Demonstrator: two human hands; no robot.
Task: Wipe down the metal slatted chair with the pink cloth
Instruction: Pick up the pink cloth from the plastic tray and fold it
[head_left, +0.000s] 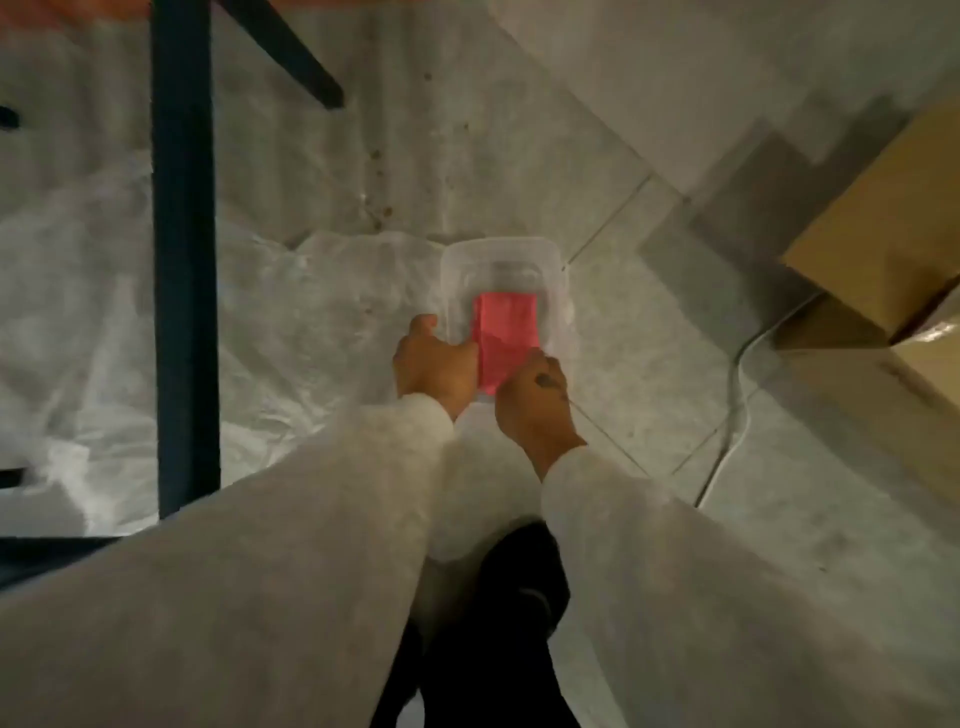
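A folded pink cloth (503, 332) hangs over a clear plastic tub (457, 270) that stands on the floor. My left hand (434, 364) grips the cloth's left edge and my right hand (537, 405) pinches its lower right edge. The cloth's lower end is hidden between my hands. A dark metal chair leg (184, 260) runs down the left side, with a second slanted leg (291, 57) at the top. The chair's slats are out of view.
Crumpled white plastic sheeting (291, 312) covers the floor under the chair and tub. A cardboard box (883, 234) sits at the right, with a white cable (737, 395) trailing over the tiles. My dark shoe (519, 587) stands just below my hands.
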